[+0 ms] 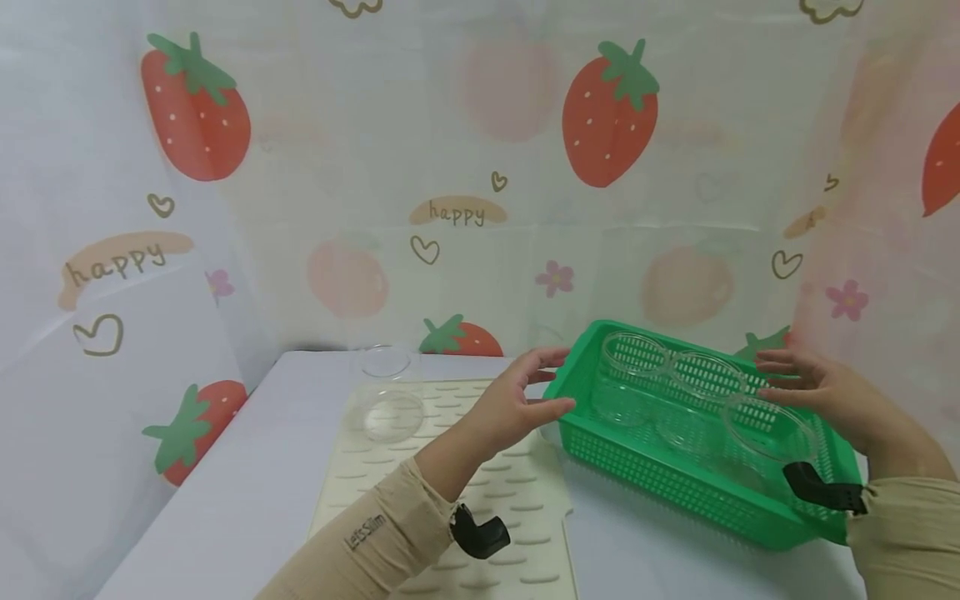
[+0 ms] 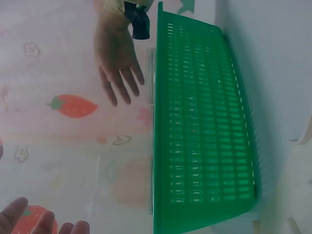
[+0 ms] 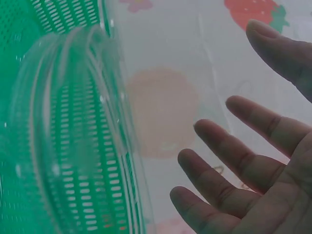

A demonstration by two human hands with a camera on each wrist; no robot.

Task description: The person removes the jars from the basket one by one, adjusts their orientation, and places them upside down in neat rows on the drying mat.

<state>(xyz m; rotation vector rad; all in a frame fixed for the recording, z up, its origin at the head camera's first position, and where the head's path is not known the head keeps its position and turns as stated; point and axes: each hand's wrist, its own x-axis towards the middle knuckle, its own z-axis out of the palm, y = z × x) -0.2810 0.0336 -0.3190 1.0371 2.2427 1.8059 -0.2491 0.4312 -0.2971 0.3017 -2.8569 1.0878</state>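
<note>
A person's two bare hands are hovering about the opposite ends of a green basket [image 1: 660,475]; the left hand [image 1: 517,408] is holding its fingers apart, thumb standing away, just beside the basket's near-left corner, though whether any fingertip is touching the rim is hard to tell; the right hand [image 1: 832,400] is reaching inward with its fingers extended and spread, holding nothing, above the basket's far-right end. Between the two sets of fingers, three round clear containers [image 1: 624,406] are standing in a row inside the basket, their tops rising past its rim; the one nearest the right fingers is sitting just below them, and the right wrist view is showing a gap there. To the left of the left fingers, more clear ware [image 1: 392,419] is resting on a cream mat [image 1: 525,492], one piece or two being unclear; mat and basket are lying on a white surface [image 1: 615,550]. The work seems to be centring on the basket and its containers; for good handling, both hands would best be meeting the end rims evenly, fingers curling beneath the edge and thumbs pressing above; the basket should be staying level, since the smooth containers may be sliding or knocking together, and the right fingers should be clearing the nearest clear rim.
</note>
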